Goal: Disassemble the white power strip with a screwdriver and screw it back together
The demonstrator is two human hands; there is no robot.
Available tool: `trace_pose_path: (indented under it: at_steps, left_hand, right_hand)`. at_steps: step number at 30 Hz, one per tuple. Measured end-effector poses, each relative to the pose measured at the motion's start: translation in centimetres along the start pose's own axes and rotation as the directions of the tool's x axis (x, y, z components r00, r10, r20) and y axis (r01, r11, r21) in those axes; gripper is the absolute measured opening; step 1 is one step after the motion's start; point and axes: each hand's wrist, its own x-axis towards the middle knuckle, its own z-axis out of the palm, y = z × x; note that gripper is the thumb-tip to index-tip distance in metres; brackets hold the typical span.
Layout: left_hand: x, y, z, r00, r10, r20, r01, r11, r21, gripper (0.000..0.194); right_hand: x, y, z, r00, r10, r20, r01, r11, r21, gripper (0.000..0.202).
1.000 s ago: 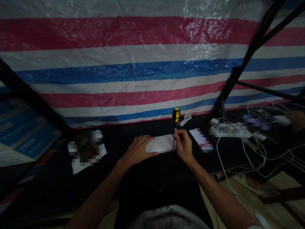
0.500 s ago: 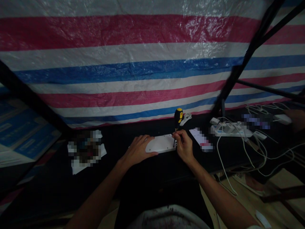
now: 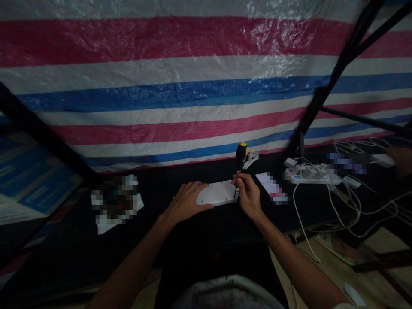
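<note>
A flat white plastic case (image 3: 216,193) with small dark screw holes along its edges lies on the black table. Around its left end my left hand (image 3: 188,200) is wrapped, thumb at the near edge and fingers over the far side. My right hand (image 3: 249,196) pinches the shaft of a screwdriver (image 3: 242,156) between thumb and fingers. The screwdriver has a black and yellow handle and stands nearly upright, its tip down at the right end of the case. Whether the tip sits in a screw cannot be made out.
Right of my hands lie a phone (image 3: 272,187) and a white power strip (image 3: 313,175) with plugs and tangled cables. A coiled white cable (image 3: 251,160) rests behind the screwdriver. Blurred items on white paper (image 3: 139,202) lie left. Another person's hand (image 3: 401,161) is at far right. A striped sheet (image 3: 180,98) hangs behind.
The screwdriver handle has turned a little, showing less yellow, and the fingers of my right hand have shifted slightly on the shaft. My left hand and the case stay put.
</note>
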Motion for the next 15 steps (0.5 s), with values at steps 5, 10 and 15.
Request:
trace_pose_path:
  at_steps: [5,10,15]
  left_hand:
    - [-0.01,0.17,-0.16,1.0,-0.004,0.003,0.004,1.0,0.011,0.074]
    - [-0.06,0.07,-0.06,1.0,0.001,-0.013,-0.001,1.0,0.005,0.074]
    - [-0.03,-0.12,0.06,1.0,0.007,-0.027,-0.007,1.0,0.009,0.073]
  right_hand:
    - [0.16,0.15,-0.13,0.999,-0.053,-0.008,0.052,0.997,-0.055,0.016]
    - [-0.02,0.42,0.04,0.999,0.053,-0.012,-0.052,0.997,0.059,0.018]
    - [0.15,0.14,-0.12,0.999,-0.033,-0.008,0.033,0.999,-0.032,0.015]
